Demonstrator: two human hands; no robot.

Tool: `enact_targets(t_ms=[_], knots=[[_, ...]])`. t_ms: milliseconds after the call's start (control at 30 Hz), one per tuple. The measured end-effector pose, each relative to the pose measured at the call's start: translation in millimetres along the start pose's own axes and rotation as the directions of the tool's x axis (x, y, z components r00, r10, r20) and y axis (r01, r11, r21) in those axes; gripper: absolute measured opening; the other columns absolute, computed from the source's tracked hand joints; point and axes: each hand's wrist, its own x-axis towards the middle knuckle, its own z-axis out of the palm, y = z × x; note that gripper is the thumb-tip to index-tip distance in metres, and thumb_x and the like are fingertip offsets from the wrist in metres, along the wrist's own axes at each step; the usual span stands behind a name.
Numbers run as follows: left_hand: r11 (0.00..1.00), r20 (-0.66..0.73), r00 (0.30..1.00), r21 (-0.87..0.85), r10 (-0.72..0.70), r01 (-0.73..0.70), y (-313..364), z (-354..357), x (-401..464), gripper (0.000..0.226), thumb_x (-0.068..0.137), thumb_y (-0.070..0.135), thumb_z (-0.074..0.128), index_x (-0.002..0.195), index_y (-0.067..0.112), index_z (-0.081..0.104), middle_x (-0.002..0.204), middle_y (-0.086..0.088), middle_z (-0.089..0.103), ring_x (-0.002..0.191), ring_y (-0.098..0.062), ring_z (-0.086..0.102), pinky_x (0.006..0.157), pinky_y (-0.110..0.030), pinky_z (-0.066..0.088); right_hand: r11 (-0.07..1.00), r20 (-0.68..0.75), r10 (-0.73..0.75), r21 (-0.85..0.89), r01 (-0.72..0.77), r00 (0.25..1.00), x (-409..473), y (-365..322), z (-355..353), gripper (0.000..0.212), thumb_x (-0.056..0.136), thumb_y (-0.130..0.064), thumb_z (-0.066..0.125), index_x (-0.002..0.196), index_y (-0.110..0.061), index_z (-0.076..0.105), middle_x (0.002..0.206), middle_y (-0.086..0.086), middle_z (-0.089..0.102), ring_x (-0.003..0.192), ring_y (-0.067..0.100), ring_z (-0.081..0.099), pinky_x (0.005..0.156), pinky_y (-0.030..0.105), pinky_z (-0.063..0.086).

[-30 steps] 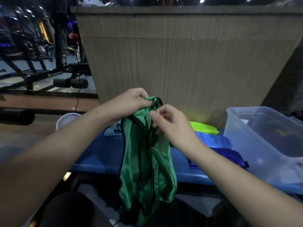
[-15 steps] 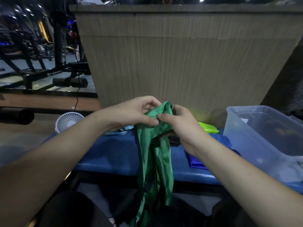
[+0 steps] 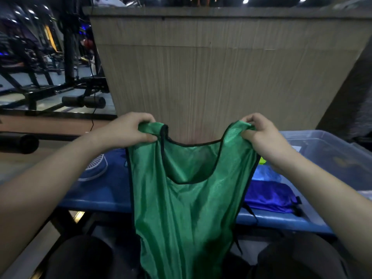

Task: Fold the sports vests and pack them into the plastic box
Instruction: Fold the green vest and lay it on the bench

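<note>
- Green vest [image 3: 187,198]: held up at frame centre, spread flat & facing the camera, black trim round neck + armholes; scooped neckline at 12 o'clock of its body, hem drops out of view at 6 o'clock, btwn the person's dark-clad knees.
- Left hand [image 3: 128,129]: at 10 o'clock of the vest, fingers curled, pinching the left shoulder strap, fabric bunched in the grip.
- Right hand [image 3: 261,135]: at 2 o'clock of the vest, fingers curled, pinching the right shoulder strap the same way. Hands well apart, so the top edge is stretched out.
- Blue table [image 3: 96,196]: behind the hanging vest, running 9 to 3 o'clock; the vest hangs in front of its near edge.
- Purple vest [image 3: 269,194]: folded, on the table at 3 o'clock of the green one, partly hidden behind it.
- Light blue cloth [image 3: 265,174]: just beyond the purple vest, touching it; a yellow-green scrap [image 3: 262,161] shows at its far side, by the right wrist.
- Plastic box [image 3: 332,154]: clear, lidless, on the table at 3 o'clock, beyond the right forearm; contents too dim to tell.
- Small white fan [image 3: 94,168]: on the table at 9 o'clock of the vest, under the left forearm.
- Wood-grain panel [image 3: 221,67]: upright behind the table, 12 o'clock.
- Gym equipment [image 3: 60,77]: black frames, far at 10 o'clock.
</note>
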Motion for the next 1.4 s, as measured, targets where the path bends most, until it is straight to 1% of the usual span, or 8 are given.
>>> enact_targets(t_ms=[100, 400, 533, 733, 900, 1100, 1233, 1400], knots=[[0.998, -0.018, 1.0, 0.066, 0.004, -0.003, -3, 4, 1, 0.019, 0.089, 0.023, 0.075, 0.083, 0.019, 0.057, 0.08, 0.0, 0.065, 0.076, -0.019, 0.062, 0.065, -0.031, 0.044, 0.996, 0.01, -0.062, -0.061, 0.062, 0.998, 1, -1, -4, 0.009, 0.083, -0.023, 0.061, 0.091, -0.027, 0.058, 0.093, 0.01, 0.069, 0.086, 0.039, 0.066, 0.075, 0.053, 0.054], [0.982, -0.137, 0.987, 0.178, 0.082, -0.057, -20, -6, 1, 0.018, 0.087, 0.028, 0.075, 0.076, 0.036, 0.063, 0.088, 0.004, 0.063, 0.088, -0.02, 0.062, 0.078, -0.038, 0.047, 0.916, -0.099, -0.254, -0.344, 0.206, 0.962, 8, -1, -23, 0.013, 0.093, -0.021, 0.067, 0.082, -0.017, 0.063, 0.068, -0.009, 0.06, 0.067, 0.015, 0.056, 0.064, 0.03, 0.038], [0.973, -0.236, 0.964, 0.22, 0.119, -0.066, -22, -9, 0, 0.007, 0.093, 0.027, 0.068, 0.095, 0.03, 0.075, 0.087, 0.007, 0.069, 0.085, -0.017, 0.064, 0.069, -0.031, 0.045, 0.894, -0.131, -0.276, -0.4, 0.204, 0.952, 9, -3, -26, 0.027, 0.096, -0.025, 0.064, 0.075, -0.008, 0.059, 0.064, 0.008, 0.057, 0.065, 0.029, 0.054, 0.058, 0.035, 0.035], [0.969, -0.318, 0.936, 0.235, 0.151, -0.076, -21, -11, 1, 0.012, 0.09, 0.032, 0.071, 0.08, 0.03, 0.065, 0.082, 0.005, 0.065, 0.079, -0.02, 0.062, 0.07, -0.04, 0.048, 0.845, -0.019, -0.275, -0.483, 0.232, 0.961, 11, -1, -24, 0.032, 0.096, -0.026, 0.063, 0.08, 0.002, 0.06, 0.073, 0.019, 0.061, 0.073, 0.033, 0.057, 0.061, 0.036, 0.039], [0.981, -0.366, 0.912, 0.124, 0.185, -0.149, -17, -15, 1, 0.011, 0.084, 0.021, 0.078, 0.084, 0.028, 0.071, 0.084, 0.011, 0.07, 0.08, -0.001, 0.064, 0.067, -0.014, 0.043, 0.886, 0.013, -0.243, -0.404, 0.228, 0.97, 9, -6, -24, 0.011, 0.088, -0.022, 0.074, 0.084, -0.029, 0.066, 0.078, -0.016, 0.066, 0.076, 0.002, 0.061, 0.065, 0.011, 0.04], [0.977, -0.308, 0.931, 0.144, 0.196, -0.158, -17, -24, -1, 0.008, 0.089, 0.029, 0.072, 0.082, 0.025, 0.073, 0.079, 0.006, 0.069, 0.071, -0.003, 0.059, 0.066, -0.018, 0.043, 0.864, 0.11, -0.165, -0.463, 0.198, 0.98, 12, -11, -32, 0.021, 0.098, -0.029, 0.061, 0.083, -0.017, 0.069, 0.077, 0.016, 0.066, 0.067, 0.021, 0.054, 0.059, 0.027, 0.038], [0.986, -0.278, 0.946, 0.07, 0.167, -0.153, -20, -30, 0, 0.018, 0.097, 0.03, 0.061, 0.081, 0.032, 0.069, 0.079, 0.008, 0.069, 0.071, 0.004, 0.06, 0.062, -0.004, 0.039, 0.978, 0.087, -0.081, -0.186, 0.096, 0.993, 12, -8, -33, 0.014, 0.099, -0.01, 0.058, 0.088, -0.005, 0.064, 0.073, 0.009, 0.061, 0.069, 0.017, 0.052, 0.064, 0.03, 0.039], [0.992, -0.258, 0.959, 0.086, 0.114, -0.095, -31, -37, 1, 0.018, 0.101, 0.03, 0.055, 0.089, 0.023, 0.065, 0.083, -0.005, 0.064, 0.073, -0.016, 0.054, 0.068, -0.029, 0.039, 0.999, 0.067, 0.038, -0.021, -0.037, 0.997, 18, -1, -42, 0.019, 0.097, 0.003, 0.051, 0.09, -0.012, 0.061, 0.081, 0.016, 0.063, 0.072, 0.024, 0.058, 0.067, 0.035, 0.048]])
